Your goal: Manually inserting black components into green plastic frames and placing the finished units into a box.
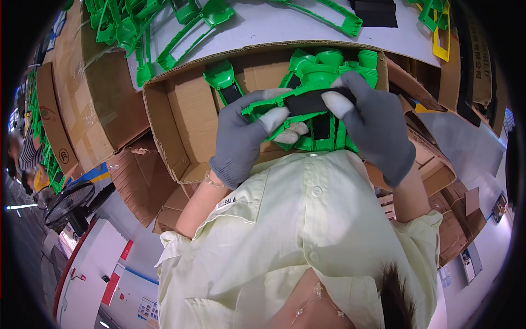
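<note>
Both my hands wear grey gloves with white fingertips. My left hand point(241, 134) grips the left end of a long green plastic housing part point(262, 104), thumb on its near side. At its other end, my right hand point(378, 123) pinches the part together with a black strip point(307, 102) lying along its inside, thumb pressed on the strip. Below them is an open cardboard box point(189, 104). Inside it, a similar green part with a black strip point(222, 79) leans at the far left, and several more green parts point(329, 59) are stacked at the right, partly hidden by my hands.
Beyond the box, a white table point(252, 33) carries piled green parts point(120, 24), black sheets point(375, 12) and a yellow frame-like piece point(441, 41). Cardboard boxes point(112, 93) stand on the left, others point(433, 159) on the right. A black fan point(71, 203) and another person point(30, 151) are farther left.
</note>
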The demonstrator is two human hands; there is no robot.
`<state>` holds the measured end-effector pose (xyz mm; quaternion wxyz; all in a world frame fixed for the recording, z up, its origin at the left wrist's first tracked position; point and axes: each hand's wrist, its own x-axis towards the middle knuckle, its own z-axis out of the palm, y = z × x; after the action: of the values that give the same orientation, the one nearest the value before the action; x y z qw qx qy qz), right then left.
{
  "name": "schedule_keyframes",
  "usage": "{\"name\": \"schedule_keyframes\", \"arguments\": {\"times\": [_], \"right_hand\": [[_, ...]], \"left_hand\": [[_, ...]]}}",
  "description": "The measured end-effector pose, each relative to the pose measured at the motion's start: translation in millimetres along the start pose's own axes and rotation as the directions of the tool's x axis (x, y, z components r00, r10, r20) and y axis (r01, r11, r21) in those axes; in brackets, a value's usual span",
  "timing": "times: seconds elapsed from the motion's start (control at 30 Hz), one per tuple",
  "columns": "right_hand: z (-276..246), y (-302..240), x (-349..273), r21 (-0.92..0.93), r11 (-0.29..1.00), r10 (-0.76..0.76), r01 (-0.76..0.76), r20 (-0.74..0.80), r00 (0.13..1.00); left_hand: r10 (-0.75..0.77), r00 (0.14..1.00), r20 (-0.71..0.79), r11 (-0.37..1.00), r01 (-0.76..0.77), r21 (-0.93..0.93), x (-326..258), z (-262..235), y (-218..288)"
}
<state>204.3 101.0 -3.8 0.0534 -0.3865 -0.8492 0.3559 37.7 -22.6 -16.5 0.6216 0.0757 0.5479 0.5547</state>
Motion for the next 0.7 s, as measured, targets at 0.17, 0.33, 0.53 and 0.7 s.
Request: {"name": "schedule_keyframes", "arguments": {"times": [0.17,0.33,0.53,0.7], "right_hand": [[-25.3,-18.7,6.9,-0.177,0.972,0.124,-0.157,-0.185,0.975],[-4.5,20.2,3.6,0.460,0.887,0.021,-0.040,0.046,0.999],[-3.3,12.3,4.0,0.506,0.856,-0.014,-0.107,0.230,0.973],[12.7,10.0,-0.9,0.351,0.936,-0.031,-0.036,0.184,0.982]], "left_hand": [[0.032,0.997,-0.064,0.993,-0.025,0.118,-6.7,1.1,13.4],[0.090,0.996,-0.024,0.992,-0.087,0.092,-10.8,-14.5,4.6],[0.050,0.999,-0.017,0.988,-0.047,0.149,-15.1,-15.1,1.7],[0.045,0.995,-0.085,0.964,-0.021,0.264,-20.3,-27.2,2.4]]}}
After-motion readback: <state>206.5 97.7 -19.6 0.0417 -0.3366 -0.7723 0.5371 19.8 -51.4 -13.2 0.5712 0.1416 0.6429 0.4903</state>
